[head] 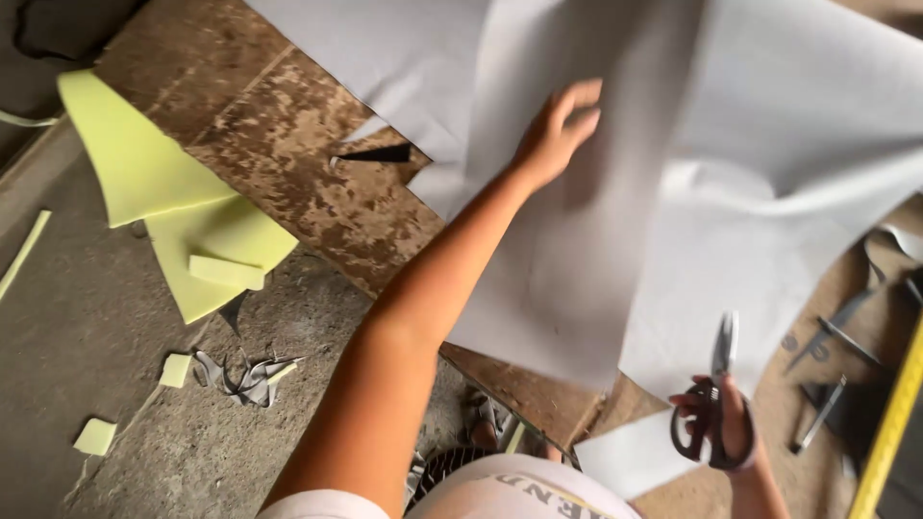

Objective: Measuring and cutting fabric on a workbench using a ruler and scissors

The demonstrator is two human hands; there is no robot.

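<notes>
The left hand (562,130) is reaching far out across the bench (288,163), fingers spread open and lying flat on the big sheet of grey fabric (596,250), apparently pinning it so it is not sliding. The fabric is draping over most of the worn, blotchy bench top, with folds rising on the right side and its near edge hanging past the bench edge toward the person. The right hand (716,423) is staying low and close to the body, fingers closed through the black loops of a pair of scissors (716,389), blades pointing up and looking shut, just at the fabric's near edge. A smaller grey offcut (630,457) is lying just beside that hand.

Over on the left, a sheet of yellow-green foam (144,183) is hanging off the bench corner, with a small foam block (226,272) resting on it, and foam bits (175,370) and grey scraps (250,377) are lying scattered on the concrete floor (87,317) below. On the right, dark metal tools (832,336) are lying on the bench, and a yellow strip, perhaps a ruler (889,432), is running along the edge.
</notes>
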